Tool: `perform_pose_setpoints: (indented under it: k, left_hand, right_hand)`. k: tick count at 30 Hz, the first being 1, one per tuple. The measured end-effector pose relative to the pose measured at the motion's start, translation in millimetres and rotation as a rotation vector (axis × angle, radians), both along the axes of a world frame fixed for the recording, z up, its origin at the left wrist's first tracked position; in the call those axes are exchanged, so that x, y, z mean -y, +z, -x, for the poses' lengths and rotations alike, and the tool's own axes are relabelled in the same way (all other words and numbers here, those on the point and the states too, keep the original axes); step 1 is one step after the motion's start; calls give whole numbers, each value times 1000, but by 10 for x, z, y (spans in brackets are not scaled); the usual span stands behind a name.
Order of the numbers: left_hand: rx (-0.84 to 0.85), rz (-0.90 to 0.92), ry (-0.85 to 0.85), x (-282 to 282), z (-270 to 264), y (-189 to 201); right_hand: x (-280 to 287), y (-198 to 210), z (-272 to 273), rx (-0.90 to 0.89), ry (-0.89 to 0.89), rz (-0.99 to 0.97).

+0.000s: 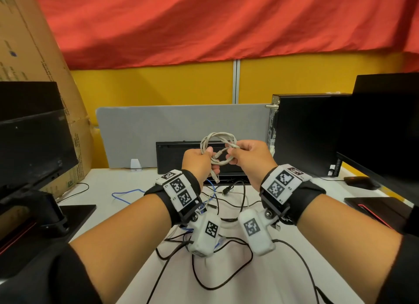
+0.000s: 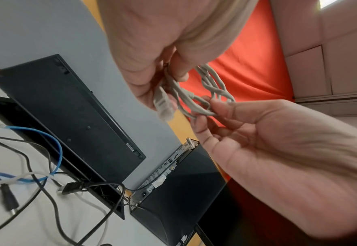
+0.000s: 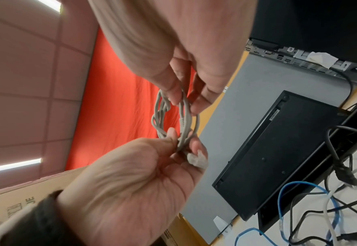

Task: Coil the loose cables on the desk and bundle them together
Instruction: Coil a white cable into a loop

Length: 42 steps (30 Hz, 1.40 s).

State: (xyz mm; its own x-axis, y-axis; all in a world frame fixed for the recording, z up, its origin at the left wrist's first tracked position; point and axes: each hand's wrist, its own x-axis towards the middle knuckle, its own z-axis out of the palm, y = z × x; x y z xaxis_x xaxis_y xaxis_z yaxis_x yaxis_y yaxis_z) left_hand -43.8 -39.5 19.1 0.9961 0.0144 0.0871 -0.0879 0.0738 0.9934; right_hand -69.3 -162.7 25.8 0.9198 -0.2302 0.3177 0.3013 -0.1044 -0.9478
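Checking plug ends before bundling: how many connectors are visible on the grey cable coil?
2. One moulded grey connector sits inside the grey cable coil, between the left hand and right hand. The other clear plug hangs below the left hand.

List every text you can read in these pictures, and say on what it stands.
"JE": on the cardboard box, right wrist view.
"L1", "L2": beside the left wristband's markers.
"R1", "R2": beside the right wristband's markers.
Other printing on the box and the keyboard's sticker: too blurred to read.
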Motion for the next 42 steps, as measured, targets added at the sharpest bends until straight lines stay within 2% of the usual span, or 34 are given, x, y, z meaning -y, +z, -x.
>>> perform_pose_setpoints:
  k: [8,20,27,31,36,42]
  left_hand:
    - [-30,48,-71,-39,49,72]
    - [-87,171,-88,-55,81,151]
    - [-144,313,-104,-27,82,140]
    - [-158,349,-129,-18,62,138]
    - [-164,421,-249,-89,76,149]
    - [-110,366,-335,-148,84,170]
  right_hand:
    - [18,-84,5,61,-38,-46]
    - [-38,-104,14,53,32,-309]
    - [7,-114,-33,45,-12,-131]
    - [34,-130,-51,38,-18,-99]
    - [69,-59,-5,-52,84,-146]
    - [91,29,80,-172,223,-179]
